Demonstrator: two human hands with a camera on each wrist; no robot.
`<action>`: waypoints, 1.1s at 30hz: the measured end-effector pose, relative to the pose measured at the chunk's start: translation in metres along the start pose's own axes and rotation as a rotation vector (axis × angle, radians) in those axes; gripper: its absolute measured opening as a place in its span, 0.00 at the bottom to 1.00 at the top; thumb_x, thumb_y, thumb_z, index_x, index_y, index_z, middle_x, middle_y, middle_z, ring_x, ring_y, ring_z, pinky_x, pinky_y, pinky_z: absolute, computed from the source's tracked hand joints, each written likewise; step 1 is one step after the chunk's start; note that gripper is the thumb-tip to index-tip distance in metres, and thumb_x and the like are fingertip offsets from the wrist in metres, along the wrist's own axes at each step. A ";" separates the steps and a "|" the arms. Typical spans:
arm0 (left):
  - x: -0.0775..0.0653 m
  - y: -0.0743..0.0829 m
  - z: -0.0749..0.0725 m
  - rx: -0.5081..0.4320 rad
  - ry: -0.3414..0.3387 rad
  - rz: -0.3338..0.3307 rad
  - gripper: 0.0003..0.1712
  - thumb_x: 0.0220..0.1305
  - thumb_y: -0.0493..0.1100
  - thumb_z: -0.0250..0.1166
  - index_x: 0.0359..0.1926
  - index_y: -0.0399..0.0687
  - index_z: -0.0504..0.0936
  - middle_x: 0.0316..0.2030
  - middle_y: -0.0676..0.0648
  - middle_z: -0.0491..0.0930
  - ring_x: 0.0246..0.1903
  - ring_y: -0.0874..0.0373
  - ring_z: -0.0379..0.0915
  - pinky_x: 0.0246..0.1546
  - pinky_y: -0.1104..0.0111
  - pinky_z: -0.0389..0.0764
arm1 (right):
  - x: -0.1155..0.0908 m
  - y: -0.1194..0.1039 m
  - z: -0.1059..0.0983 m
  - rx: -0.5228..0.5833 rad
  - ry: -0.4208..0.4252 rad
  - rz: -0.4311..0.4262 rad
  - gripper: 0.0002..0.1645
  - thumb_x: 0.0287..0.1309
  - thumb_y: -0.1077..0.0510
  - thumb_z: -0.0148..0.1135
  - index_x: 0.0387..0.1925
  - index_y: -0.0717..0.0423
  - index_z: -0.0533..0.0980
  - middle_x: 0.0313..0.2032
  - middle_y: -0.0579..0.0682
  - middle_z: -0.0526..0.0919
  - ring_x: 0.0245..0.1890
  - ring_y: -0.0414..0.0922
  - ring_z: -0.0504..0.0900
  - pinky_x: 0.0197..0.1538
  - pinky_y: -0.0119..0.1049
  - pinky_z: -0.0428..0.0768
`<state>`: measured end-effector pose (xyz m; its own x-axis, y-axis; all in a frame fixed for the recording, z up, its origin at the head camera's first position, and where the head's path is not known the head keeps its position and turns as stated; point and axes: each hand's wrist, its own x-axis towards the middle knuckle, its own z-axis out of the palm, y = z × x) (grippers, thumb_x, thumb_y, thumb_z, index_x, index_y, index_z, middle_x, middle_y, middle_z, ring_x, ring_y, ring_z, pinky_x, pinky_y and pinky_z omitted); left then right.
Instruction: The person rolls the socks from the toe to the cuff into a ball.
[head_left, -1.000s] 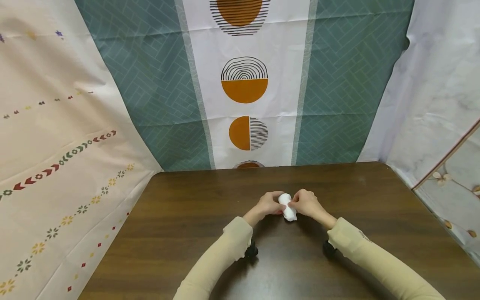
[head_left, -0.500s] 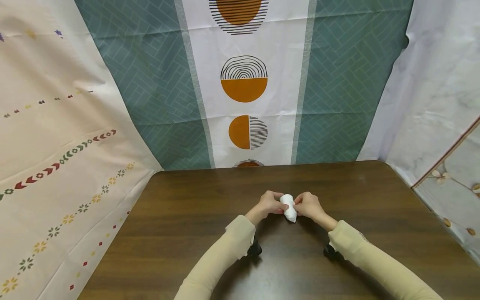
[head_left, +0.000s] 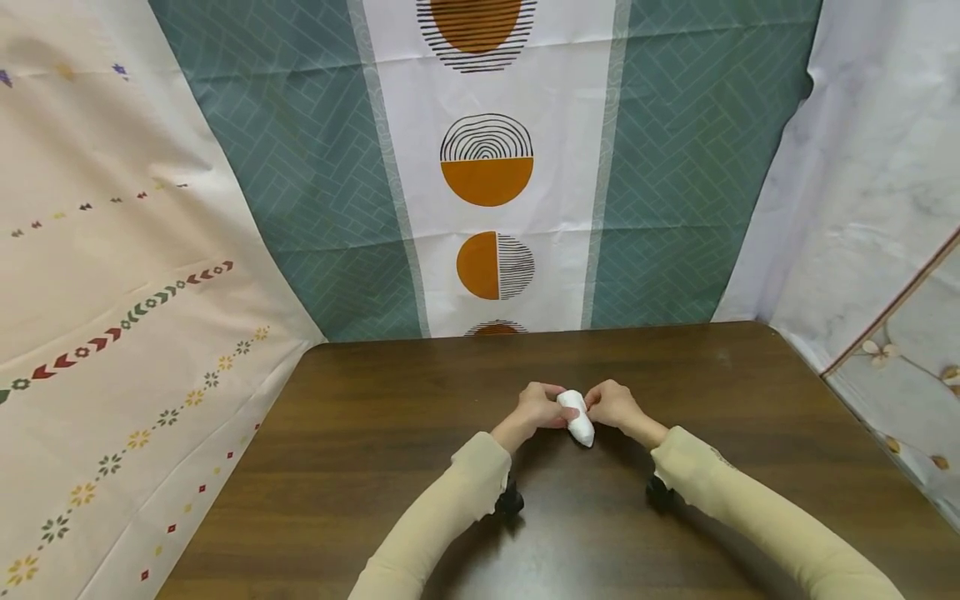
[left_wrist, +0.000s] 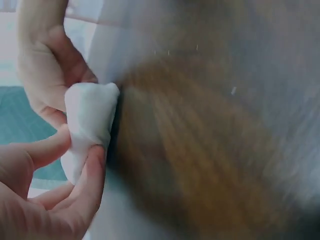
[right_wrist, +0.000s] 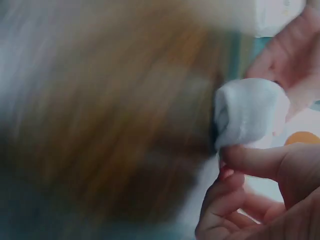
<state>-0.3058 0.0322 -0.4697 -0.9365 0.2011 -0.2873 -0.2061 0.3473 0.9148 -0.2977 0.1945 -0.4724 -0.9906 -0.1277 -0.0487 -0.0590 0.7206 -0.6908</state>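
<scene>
A small rolled bundle of soft white cloth (head_left: pixel 576 417) is held between both hands above the far middle of the table; its exact kind is unclear. My left hand (head_left: pixel 537 407) grips its left side, and in the left wrist view the thumb and fingers (left_wrist: pixel 92 175) pinch the white bundle (left_wrist: pixel 92 107). At the opposite side, my right hand (head_left: pixel 613 403) pinches the edge with thumb and curled fingers. The right wrist view shows a folded, open-looking end on the bundle (right_wrist: pixel 250 110), with the right thumb (right_wrist: pixel 255 161) against its lower edge.
A dark brown wooden table (head_left: pixel 360 467) lies under both arms. Behind it hangs a green and white patterned cloth (head_left: pixel 491 200). Patterned pale sheets (head_left: pixel 150 333) border the left, and marble-print sheeting (head_left: pixel 885 250) the right. Black wrist devices (head_left: pixel 510 502) sit beneath the sleeves.
The white bundle has turned slightly, and its near end looks more tapered. My right fingers have shifted from over the bundle to its right edge. The left hand keeps its hold.
</scene>
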 end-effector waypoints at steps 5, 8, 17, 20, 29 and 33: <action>0.001 0.003 -0.002 0.155 0.076 0.022 0.26 0.49 0.39 0.76 0.51 0.37 0.82 0.40 0.38 0.82 0.20 0.58 0.82 0.26 0.69 0.83 | 0.001 -0.002 0.003 -0.144 0.053 -0.121 0.04 0.43 0.66 0.64 0.20 0.57 0.82 0.19 0.45 0.80 0.22 0.43 0.73 0.28 0.35 0.70; 0.004 0.004 -0.001 0.222 0.100 0.041 0.24 0.48 0.38 0.76 0.49 0.38 0.83 0.39 0.39 0.82 0.18 0.59 0.79 0.23 0.71 0.81 | 0.002 -0.006 0.001 -0.107 -0.052 -0.101 0.08 0.49 0.66 0.60 0.21 0.58 0.83 0.14 0.42 0.76 0.18 0.37 0.70 0.24 0.29 0.69; 0.010 -0.004 -0.006 0.200 0.088 0.051 0.24 0.51 0.40 0.75 0.50 0.41 0.83 0.46 0.38 0.81 0.20 0.61 0.78 0.23 0.72 0.81 | -0.002 -0.021 -0.005 -0.070 -0.202 -0.015 0.22 0.55 0.48 0.68 0.14 0.56 0.76 0.11 0.41 0.72 0.15 0.37 0.75 0.23 0.29 0.75; 0.008 -0.006 -0.011 0.119 0.051 -0.024 0.24 0.52 0.42 0.74 0.51 0.41 0.83 0.47 0.41 0.80 0.23 0.62 0.76 0.28 0.72 0.82 | -0.006 -0.022 -0.005 -0.106 -0.177 -0.025 0.27 0.53 0.45 0.70 0.09 0.52 0.71 0.09 0.40 0.70 0.13 0.38 0.74 0.19 0.29 0.70; 0.006 -0.002 -0.020 0.079 0.047 -0.036 0.18 0.54 0.45 0.73 0.43 0.38 0.85 0.31 0.47 0.80 0.20 0.63 0.72 0.27 0.72 0.80 | -0.003 -0.024 -0.015 -0.138 -0.138 0.017 0.29 0.64 0.43 0.56 0.16 0.60 0.77 0.11 0.46 0.75 0.13 0.38 0.73 0.20 0.29 0.71; 0.008 -0.005 -0.022 0.080 0.053 -0.036 0.21 0.60 0.51 0.68 0.43 0.38 0.83 0.29 0.49 0.78 0.21 0.62 0.73 0.26 0.72 0.79 | -0.002 -0.020 -0.017 -0.112 -0.118 0.042 0.27 0.66 0.44 0.54 0.21 0.62 0.77 0.13 0.47 0.75 0.15 0.40 0.73 0.22 0.30 0.71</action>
<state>-0.3182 0.0115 -0.4704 -0.9432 0.1391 -0.3017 -0.2181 0.4260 0.8780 -0.2970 0.1916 -0.4462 -0.9714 -0.1708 -0.1647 -0.0381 0.7973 -0.6024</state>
